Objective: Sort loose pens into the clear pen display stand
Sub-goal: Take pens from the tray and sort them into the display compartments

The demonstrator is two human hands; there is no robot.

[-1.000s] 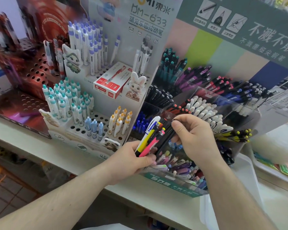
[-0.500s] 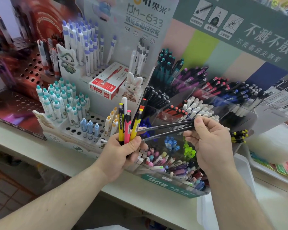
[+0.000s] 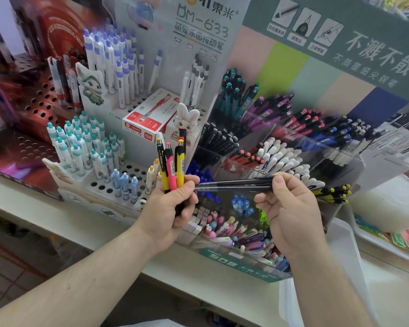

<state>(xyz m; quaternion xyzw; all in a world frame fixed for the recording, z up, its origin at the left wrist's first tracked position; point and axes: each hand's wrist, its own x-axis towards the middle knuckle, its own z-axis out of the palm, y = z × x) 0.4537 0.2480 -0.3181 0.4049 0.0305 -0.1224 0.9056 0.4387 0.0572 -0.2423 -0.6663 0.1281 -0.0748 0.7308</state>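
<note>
My left hand (image 3: 169, 210) grips a bunch of yellow and pink pens (image 3: 171, 165) upright, clickers up, while my right hand (image 3: 291, 211) pinches two dark pens (image 3: 234, 185) lying sideways between both hands, just above the clear pen display stand (image 3: 241, 263) beyond my knuckles.

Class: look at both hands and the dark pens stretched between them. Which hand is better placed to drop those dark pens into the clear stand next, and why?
Probably the right hand: it pinches the dark pens directly above the clear stand. The left hand grips a bundle of coloured pens.
</note>
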